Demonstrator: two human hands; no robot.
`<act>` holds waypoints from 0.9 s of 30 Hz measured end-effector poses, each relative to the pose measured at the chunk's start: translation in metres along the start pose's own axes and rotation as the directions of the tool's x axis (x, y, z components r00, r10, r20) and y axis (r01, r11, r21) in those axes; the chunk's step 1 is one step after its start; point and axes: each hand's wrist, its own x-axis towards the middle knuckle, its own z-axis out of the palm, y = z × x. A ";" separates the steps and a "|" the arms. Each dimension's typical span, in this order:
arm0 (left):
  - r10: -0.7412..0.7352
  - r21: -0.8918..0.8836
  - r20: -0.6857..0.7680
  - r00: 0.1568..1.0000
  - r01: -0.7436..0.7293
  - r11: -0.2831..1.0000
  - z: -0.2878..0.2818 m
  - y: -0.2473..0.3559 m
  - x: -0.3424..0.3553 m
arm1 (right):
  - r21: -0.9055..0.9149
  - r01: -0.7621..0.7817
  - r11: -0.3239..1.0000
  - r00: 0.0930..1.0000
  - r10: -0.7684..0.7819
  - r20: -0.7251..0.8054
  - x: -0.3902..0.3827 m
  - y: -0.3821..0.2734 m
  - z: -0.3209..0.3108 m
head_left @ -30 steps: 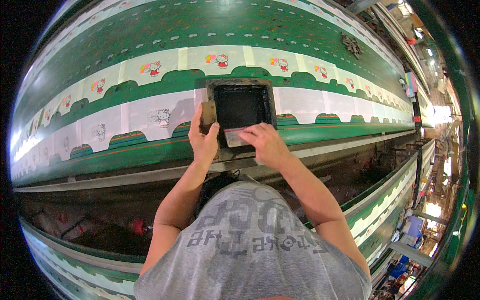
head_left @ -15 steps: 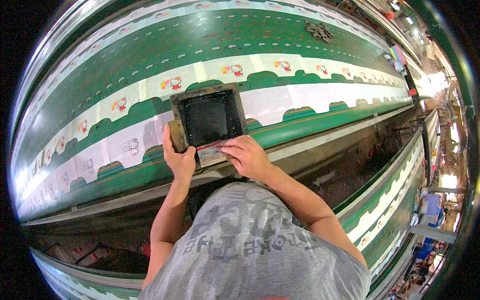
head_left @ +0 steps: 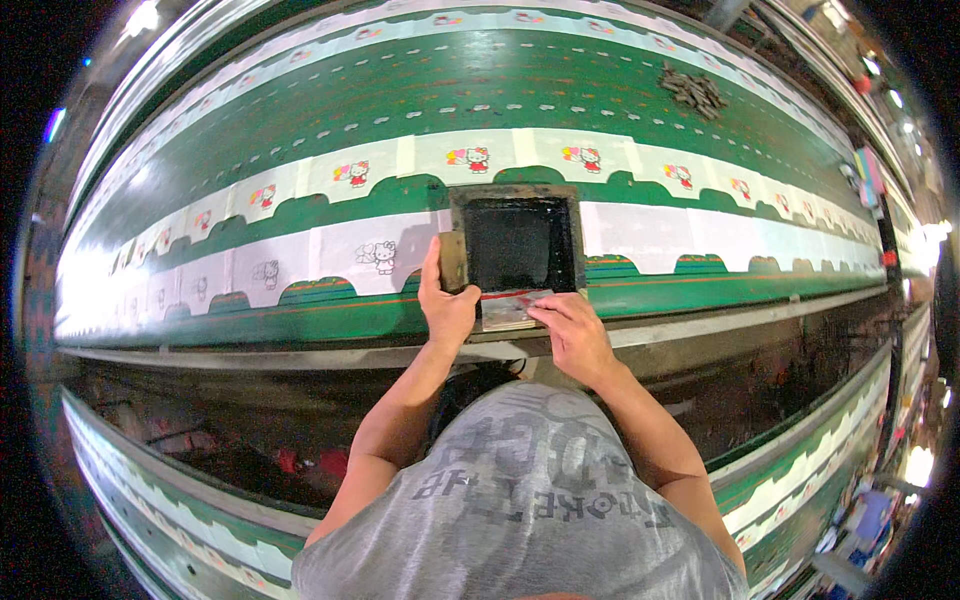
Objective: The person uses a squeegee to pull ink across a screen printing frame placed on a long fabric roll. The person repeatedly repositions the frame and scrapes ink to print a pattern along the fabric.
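A square screen-printing frame (head_left: 515, 190) with a black mesh lies on the near strip of white fabric pieces (head_left: 650, 235) on the green table. My left hand (head_left: 447, 308) grips a block on the frame's left side, fingers along the outside and thumb at the near corner. My right hand (head_left: 578, 335) is closed on a flat squeegee (head_left: 503, 314) at the frame's near end. Some red shows along the squeegee's far edge. The fabric beneath the frame is hidden.
Left of the frame, fabric pieces carry grey outline cat prints (head_left: 380, 257). Beyond runs a strip with coloured cat prints (head_left: 476, 160). A pile of small dark pieces (head_left: 692, 90) lies far right. The table's near rail (head_left: 250, 357) borders a dark aisle, with another printed table behind me.
The view has turned, so the table, frame and both hands appear farther right and straighter. My hold on the frame and squeegee looks the same.
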 end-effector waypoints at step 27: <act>-0.113 -0.174 0.136 0.984 0.136 0.975 -0.005 -0.017 0.016 | -0.185 -0.040 0.982 0.948 0.096 0.304 0.164 0.092 -0.009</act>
